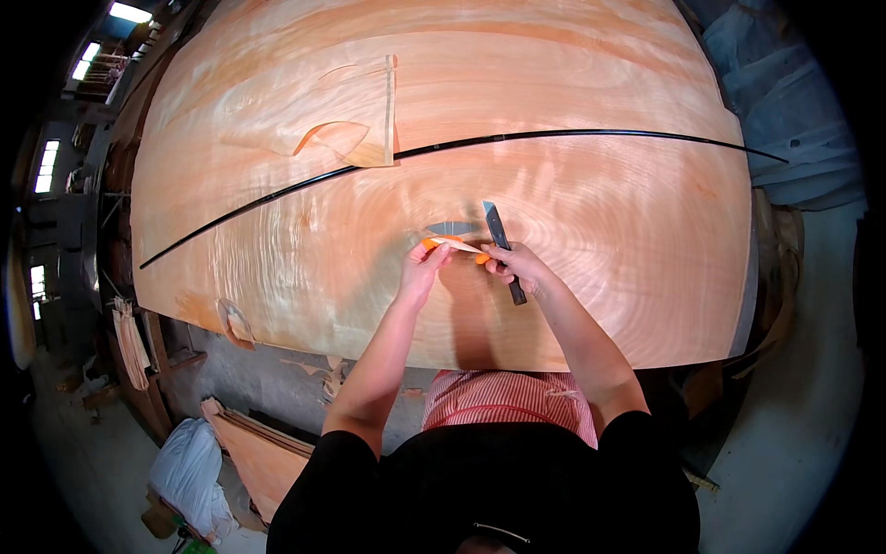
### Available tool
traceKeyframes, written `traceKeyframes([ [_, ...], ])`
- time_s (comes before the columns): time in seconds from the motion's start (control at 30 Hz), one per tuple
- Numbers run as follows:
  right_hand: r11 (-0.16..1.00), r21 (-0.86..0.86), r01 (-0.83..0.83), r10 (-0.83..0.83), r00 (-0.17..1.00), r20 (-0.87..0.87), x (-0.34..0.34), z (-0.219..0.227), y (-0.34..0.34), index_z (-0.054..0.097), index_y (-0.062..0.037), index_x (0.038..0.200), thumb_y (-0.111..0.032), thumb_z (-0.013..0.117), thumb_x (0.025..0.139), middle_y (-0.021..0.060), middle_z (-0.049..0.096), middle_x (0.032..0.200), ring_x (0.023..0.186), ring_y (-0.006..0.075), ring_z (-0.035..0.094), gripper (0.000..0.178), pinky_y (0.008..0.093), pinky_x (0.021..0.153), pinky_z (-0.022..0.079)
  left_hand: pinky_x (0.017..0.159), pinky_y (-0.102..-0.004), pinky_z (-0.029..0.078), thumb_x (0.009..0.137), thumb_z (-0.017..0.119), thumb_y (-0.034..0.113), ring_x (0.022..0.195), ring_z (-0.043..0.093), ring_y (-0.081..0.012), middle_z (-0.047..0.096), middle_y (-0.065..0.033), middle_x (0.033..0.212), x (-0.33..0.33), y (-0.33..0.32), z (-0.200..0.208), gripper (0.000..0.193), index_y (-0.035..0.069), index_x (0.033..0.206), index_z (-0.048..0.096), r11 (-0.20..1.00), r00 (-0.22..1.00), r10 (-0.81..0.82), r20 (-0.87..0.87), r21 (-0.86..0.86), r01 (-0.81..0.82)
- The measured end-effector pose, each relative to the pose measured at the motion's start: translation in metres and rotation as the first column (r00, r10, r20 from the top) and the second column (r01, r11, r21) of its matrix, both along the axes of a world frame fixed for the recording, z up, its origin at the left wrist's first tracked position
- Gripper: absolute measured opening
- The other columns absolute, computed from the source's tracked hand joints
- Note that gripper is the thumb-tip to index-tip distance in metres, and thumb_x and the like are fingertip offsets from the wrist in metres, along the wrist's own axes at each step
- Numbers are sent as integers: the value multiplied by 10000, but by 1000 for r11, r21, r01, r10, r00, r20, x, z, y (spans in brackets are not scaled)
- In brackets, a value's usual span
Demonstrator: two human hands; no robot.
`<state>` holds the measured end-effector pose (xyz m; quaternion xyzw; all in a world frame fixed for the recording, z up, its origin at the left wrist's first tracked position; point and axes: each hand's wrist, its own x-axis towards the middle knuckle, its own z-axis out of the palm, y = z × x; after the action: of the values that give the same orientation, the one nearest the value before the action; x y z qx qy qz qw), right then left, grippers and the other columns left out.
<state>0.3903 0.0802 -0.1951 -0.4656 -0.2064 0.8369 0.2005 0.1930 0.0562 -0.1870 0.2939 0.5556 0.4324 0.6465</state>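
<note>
Over the near middle of a wide wood veneer sheet, I hold a thin pale strip between both hands. My left hand pinches its left end. The fingers of my right hand close on its other end and also grip a dark-handled knife, its blade pointing away from me. Bright orange patches show at fingertips of both hands; I cannot tell whether they are finger covers. Just beyond the strip is a grey, leaf-shaped patch in the sheet, crossed by thin pale lines.
A long, thin black rod lies across the sheet. Beyond it rests a loose veneer piece with a curled cut. A veneer scrap hangs at the near left edge. Clear plastic sheeting hangs at far right; boards lean below left.
</note>
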Motion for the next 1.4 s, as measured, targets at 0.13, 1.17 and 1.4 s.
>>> traceKeyframes([
  [0.13, 988, 153, 9, -27, 993, 117, -3, 4, 5, 522, -64, 775, -266, 551, 826, -6, 492, 567, 415, 44, 321, 210, 188, 370, 237, 720, -223, 434, 822, 552, 140, 864, 564, -99, 605, -44, 954, -7, 0, -5, 174, 63, 977, 572, 993, 992, 109, -66, 40, -107],
  [1.17, 936, 353, 7, -166, 890, 424, -1, -5, 8, 539, -22, 832, -155, 565, 785, 12, 549, 598, 532, 88, 481, 143, 238, 506, 379, 838, -380, 378, 635, 680, 169, 1006, 479, -258, 538, -64, 1046, 3, 30, -19, 269, 122, 896, 630, 616, 224, 284, -932, 356, 703],
  [1.4, 853, 522, 9, -265, 869, 418, 19, -18, -7, 531, -24, 884, -142, 598, 764, -10, 506, 646, 581, 70, 451, 181, 229, 554, 388, 810, -387, 385, 626, 669, 153, 974, 485, -248, 552, -57, 1000, 8, 41, -14, 155, 92, 755, 606, 542, 306, 304, -902, 428, 723],
])
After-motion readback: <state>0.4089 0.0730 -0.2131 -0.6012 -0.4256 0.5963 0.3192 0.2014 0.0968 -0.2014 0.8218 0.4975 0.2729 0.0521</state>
